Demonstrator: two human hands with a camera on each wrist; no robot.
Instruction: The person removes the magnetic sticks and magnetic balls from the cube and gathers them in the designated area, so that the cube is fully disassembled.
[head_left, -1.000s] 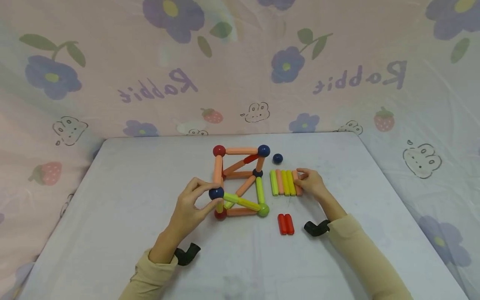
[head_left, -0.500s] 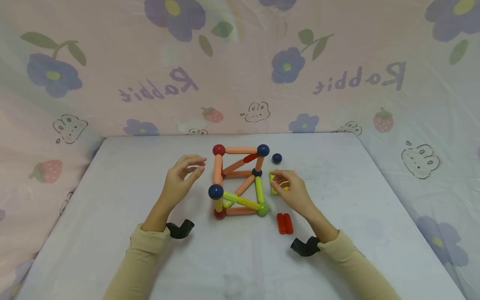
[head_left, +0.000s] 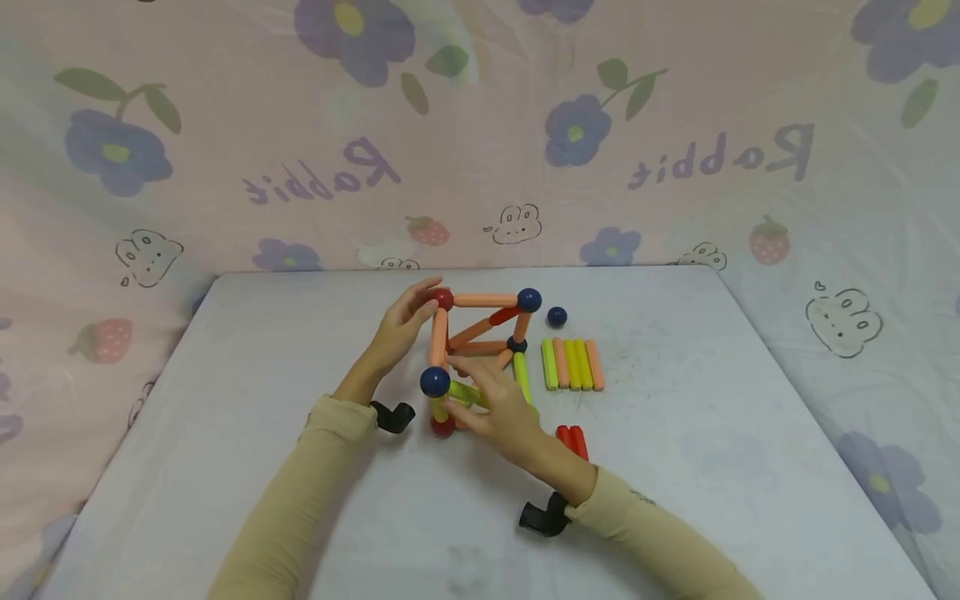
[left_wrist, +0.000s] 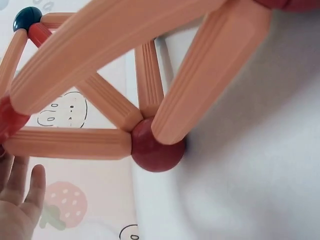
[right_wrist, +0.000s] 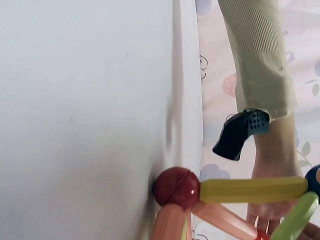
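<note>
A frame of magnetic building sticks and balls stands mid-table, with a salmon stick [head_left: 486, 300] along its back top. My left hand [head_left: 393, 333] is at the back upper red ball [head_left: 444, 299], thumb and forefinger on either side of it. My right hand [head_left: 506, 412] reaches across the front, thumb and forefinger spread around a light green stick [head_left: 467, 393], tips right at the front upper blue ball [head_left: 435, 382]. In the left wrist view, left fingers [left_wrist: 35, 192] lie under a salmon stick. The right hand hides the frame's front right part.
Right of the frame lies a row of green, salmon and yellow sticks [head_left: 573, 364]. A loose blue ball [head_left: 557, 317] sits behind it. Two red sticks [head_left: 572, 440], partly covered by the right forearm, lie nearer the front. A patterned cloth [head_left: 480, 150] hangs behind the table.
My right hand has left the stick row and moved left to the frame's front. My left hand let go of the front blue ball, then moved back to the rear red ball.
</note>
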